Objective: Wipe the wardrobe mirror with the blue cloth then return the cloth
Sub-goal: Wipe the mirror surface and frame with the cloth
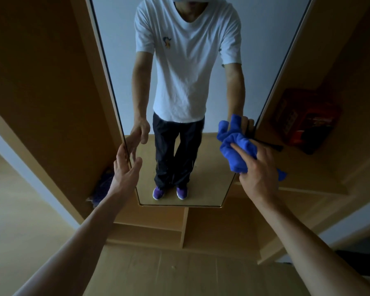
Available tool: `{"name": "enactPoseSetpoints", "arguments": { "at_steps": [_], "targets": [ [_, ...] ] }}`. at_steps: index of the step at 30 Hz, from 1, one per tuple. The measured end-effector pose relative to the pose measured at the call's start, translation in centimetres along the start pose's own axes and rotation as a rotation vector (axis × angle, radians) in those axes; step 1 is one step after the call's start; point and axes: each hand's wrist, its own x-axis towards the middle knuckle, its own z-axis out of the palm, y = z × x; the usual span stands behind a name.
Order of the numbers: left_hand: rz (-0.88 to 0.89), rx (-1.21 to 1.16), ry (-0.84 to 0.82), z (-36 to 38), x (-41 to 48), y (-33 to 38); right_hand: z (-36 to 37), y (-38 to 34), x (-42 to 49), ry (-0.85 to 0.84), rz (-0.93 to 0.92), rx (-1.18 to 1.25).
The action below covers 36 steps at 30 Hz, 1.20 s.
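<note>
A tall wardrobe mirror [226,71] fills the middle of the view and reflects a person in a white shirt. My right hand [257,174] grips a bunched blue cloth [236,150] and presses it against the lower right part of the glass, near the mirror's dark right edge. My left hand [126,167] reaches to the mirror's lower left edge, fingers straight and spread, touching the frame there. Both forearms stretch in from the bottom corners.
Wooden wardrobe panels [51,92] flank the mirror. A red and black box [305,120] sits on a shelf at the right. A dark purple bundle [104,184] lies in the left compartment. Open wooden shelves [158,227] sit below the mirror.
</note>
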Motion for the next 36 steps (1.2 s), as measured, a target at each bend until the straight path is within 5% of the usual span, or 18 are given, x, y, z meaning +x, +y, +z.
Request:
{"name": "enactPoseSetpoints", "arguments": {
  "at_steps": [3,5,12,21,27,31,36],
  "targets": [
    [0.006,-0.015,-0.019,-0.4,-0.5,0.4,-0.6,-0.5,0.7,-0.001,0.214,0.169],
    [0.02,0.002,-0.018,-0.5,-0.7,0.7,-0.7,-1.1,1.8,0.157,0.359,0.311],
    [0.092,0.076,-0.034,-0.9,0.1,2.0,0.4,-3.3,2.8,0.355,0.415,0.284],
    [0.076,0.091,-0.015,-1.1,0.0,2.2,1.5,-8.4,4.5,0.279,0.461,0.453],
    [0.014,0.094,0.005,-1.3,0.1,2.4,3.1,-17.1,6.6,0.185,0.188,0.388],
    [-0.16,-0.248,0.001,-1.9,1.0,1.2,5.8,-22.8,6.1,-0.064,-0.164,0.343],
    [-0.188,-0.358,-0.034,-3.0,0.6,1.7,5.1,-22.5,5.5,-0.248,-0.203,0.391]
  ]
}}
